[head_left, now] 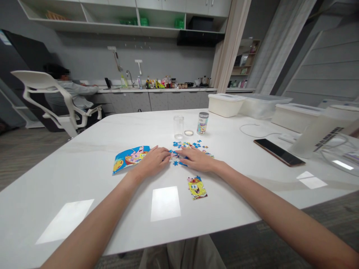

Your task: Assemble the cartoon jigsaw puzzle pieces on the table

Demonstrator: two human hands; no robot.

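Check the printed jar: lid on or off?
On: a grey metallic-looking lid caps the printed jar, which stands upright.

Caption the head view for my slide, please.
Left hand and right hand among loose puzzle pieces, with a cartoon-face section joined nearby.

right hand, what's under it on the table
Loose puzzle pieces, many blue, show around the fingers of the right hand. Whatever lies directly beneath the palm is covered, so I can't tell if more pieces are there.
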